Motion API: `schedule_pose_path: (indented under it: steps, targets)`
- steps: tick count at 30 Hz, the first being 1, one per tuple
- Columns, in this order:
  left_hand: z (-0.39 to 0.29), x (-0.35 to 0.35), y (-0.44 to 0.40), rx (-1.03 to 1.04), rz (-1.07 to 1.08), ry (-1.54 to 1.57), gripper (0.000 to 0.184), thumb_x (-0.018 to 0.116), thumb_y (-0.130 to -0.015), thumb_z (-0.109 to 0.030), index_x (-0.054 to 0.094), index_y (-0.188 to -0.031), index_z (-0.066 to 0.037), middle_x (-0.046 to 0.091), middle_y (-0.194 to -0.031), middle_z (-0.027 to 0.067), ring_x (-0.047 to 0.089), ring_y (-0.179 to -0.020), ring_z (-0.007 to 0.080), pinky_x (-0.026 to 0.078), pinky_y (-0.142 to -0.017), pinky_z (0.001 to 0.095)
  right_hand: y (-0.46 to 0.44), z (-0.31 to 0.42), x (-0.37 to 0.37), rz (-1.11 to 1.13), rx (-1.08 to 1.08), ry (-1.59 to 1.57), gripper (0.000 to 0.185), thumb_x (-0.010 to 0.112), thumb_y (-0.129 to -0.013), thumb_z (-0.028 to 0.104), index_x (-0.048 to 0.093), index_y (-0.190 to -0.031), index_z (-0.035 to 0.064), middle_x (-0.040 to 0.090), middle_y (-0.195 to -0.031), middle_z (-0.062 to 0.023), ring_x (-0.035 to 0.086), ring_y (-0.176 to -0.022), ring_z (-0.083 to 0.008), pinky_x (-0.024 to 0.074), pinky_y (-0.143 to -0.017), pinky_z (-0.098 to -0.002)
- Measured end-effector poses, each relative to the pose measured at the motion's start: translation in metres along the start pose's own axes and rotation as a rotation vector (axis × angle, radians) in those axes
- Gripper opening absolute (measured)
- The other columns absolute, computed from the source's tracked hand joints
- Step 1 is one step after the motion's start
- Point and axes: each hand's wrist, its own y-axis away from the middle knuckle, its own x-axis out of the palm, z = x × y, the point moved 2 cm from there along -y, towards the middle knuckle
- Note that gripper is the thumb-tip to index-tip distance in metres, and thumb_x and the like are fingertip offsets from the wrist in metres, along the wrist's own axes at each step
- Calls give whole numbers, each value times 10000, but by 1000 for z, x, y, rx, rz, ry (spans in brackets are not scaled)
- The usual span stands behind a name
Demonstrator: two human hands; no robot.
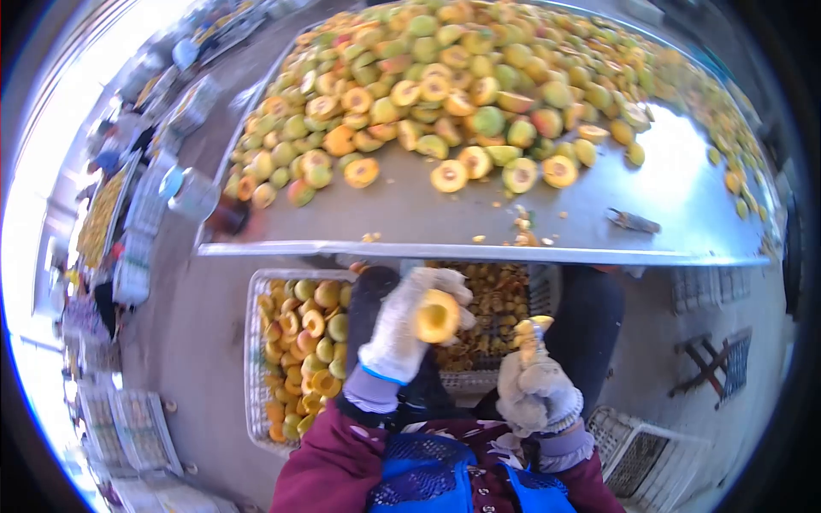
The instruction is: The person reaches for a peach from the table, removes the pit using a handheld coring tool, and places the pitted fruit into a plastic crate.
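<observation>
Broadly, a metal table [410, 209] carries heaped fruit [470, 68]; 2 crates [253, 359] sit lower, by its near edge. Gloved and apart, the left hand [415, 321] grips a pitted fruit half [438, 316] above the crates, the right hand [537, 393] a small tool [528, 339].

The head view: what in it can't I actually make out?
All in the head view:
Tool: its grip end is hidden by the right hand.
Left hand: part of it is hidden behind the fruit half.
Middle crate: its left side is hidden by the left hand.
Fruit heap: upper pieces hide those underneath.
People at far left: too small and blurred to see what they handle.
</observation>
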Motion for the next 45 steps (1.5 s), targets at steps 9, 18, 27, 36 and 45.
schedule_pose_path:
  steps: [9, 18, 27, 36, 45]
  targets:
    - [-21, -243, 127, 229, -873, -818, 364, 606, -873, -90, 582, -1236, -90, 603, -1148, 61, 602, -985, 168, 523, -836, 303, -23, -10, 22, -284, 144, 352, 203, 675, -807, 169, 589, -825, -14, 567, -582, -67, 509, -405, -139, 412, -367, -251]
    - [65, -344, 209, -273, -1234, -410, 389, 621, -865, -134, 566, -1244, -63, 596, -1143, 108, 632, -936, 199, 581, -642, 318, -31, -15, 31, -415, 192, 480, 117, 617, -841, 134, 569, -838, 28, 537, -562, -65, 486, -404, -142, 393, -355, -252]
    - [138, -417, 180, -799, -832, -1317, 597, 524, -886, -316, 352, -1450, -223, 357, -1463, 239, 534, -1165, 441, 444, -995, 477, -43, -28, 37, -449, 264, 477, 96, 632, -838, 110, 575, -844, 32, 552, -568, -73, 493, -406, -143, 386, -361, -258]
    - [-26, -157, 73, 556, -348, -957, 283, 653, -817, -4, 663, -1099, -27, 651, -1155, 143, 597, -1147, 260, 457, -983, 341, -58, -32, 51, -378, 425, 715, 130, 641, -869, 185, 556, -894, 89, 555, -632, -17, 531, -501, -85, 445, -456, -235]
    - [-24, 0, -27, 588, 415, -1066, 262, 696, -844, -153, 658, -1086, -63, 603, -1237, 166, 556, -1191, 329, 445, -1001, 405, -49, 8, 50, -520, 140, 1442, 409, 600, -833, 513, 620, -1088, 194, 690, -915, -134, 663, -886, -351, 521, -772, -424]
